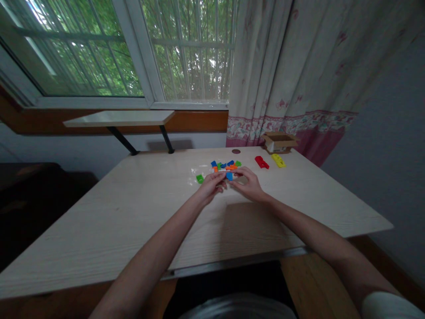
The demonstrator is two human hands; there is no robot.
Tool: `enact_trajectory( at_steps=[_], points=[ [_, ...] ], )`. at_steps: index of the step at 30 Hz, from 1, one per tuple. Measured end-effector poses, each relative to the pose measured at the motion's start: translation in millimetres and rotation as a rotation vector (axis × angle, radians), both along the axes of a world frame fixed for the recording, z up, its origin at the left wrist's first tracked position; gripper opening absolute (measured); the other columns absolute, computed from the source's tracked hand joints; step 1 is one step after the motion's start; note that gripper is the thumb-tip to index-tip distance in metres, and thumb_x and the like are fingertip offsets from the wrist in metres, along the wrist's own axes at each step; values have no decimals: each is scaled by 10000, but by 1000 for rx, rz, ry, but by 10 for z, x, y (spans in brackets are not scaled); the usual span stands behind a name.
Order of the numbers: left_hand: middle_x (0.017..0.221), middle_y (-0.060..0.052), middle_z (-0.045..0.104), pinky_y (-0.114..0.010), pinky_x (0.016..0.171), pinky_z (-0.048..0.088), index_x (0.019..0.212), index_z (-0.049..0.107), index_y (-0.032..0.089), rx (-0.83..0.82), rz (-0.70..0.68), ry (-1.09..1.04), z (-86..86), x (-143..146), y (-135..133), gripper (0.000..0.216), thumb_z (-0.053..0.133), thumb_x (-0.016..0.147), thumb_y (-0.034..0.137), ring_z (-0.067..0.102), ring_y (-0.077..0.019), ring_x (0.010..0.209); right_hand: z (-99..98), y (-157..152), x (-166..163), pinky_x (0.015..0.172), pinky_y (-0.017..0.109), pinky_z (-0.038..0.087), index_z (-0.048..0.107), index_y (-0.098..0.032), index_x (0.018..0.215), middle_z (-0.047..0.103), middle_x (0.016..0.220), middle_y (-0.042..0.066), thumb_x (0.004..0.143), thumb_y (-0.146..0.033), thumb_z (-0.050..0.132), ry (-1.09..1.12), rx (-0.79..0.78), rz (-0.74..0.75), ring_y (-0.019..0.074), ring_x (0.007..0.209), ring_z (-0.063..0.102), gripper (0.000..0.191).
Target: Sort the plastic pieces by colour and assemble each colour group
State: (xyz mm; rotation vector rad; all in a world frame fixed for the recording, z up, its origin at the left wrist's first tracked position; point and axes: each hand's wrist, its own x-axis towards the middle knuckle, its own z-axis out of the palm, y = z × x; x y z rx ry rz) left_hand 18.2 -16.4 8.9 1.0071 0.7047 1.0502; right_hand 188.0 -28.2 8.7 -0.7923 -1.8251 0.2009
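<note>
Both my hands meet over the far middle of a pale wooden table point(133, 212). My left hand point(212, 184) and my right hand point(247, 182) pinch a small blue plastic piece point(229, 176) between their fingertips. Just behind them lies a small heap of blue, orange and green plastic pieces point(226, 165). A single green piece point(199, 178) rests on the table left of my left hand.
A red piece point(261, 162) and a yellow piece point(278, 160) lie at the back right, in front of a small open cardboard box point(279, 141). A dark round spot point(236, 151) marks the table's far edge. Window, shelf and curtain stand behind.
</note>
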Motion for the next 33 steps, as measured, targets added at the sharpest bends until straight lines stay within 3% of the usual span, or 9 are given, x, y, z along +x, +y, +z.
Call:
enact_trajectory(
  at_steps=[5,11,18,33],
  points=[
    [650,-16,604,-142,375,331,865,698,111,-11,-16,-6,36,-1,-26,379,814,550,287,495,-52,496,4,-8,-5,805,385,466,643,-269,1017,654,894,40,747,-319,677,-46,27,-28,203,878,581,276],
    [676,-25,631,-141,397,376,883,684,123,-81,-28,-124,65,-25,-25,294,766,624,236,521,-57,499,-42,60,27,849,404,456,622,-274,1084,613,1002,67,732,-340,697,-40,26,-85,220,967,549,366],
    [732,-30,654,-154,411,436,904,631,138,-57,-56,-182,96,-37,-50,308,753,655,274,580,-83,530,-30,52,48,833,389,467,640,-276,1033,620,975,54,743,-335,690,-17,39,-90,209,934,561,300],
    [676,3,630,-133,372,396,892,617,147,-82,24,-157,68,-23,-24,282,756,658,219,573,-71,492,-18,65,86,833,410,460,634,-281,1029,654,984,54,761,-350,664,-70,91,-128,225,935,573,279]
  ],
)
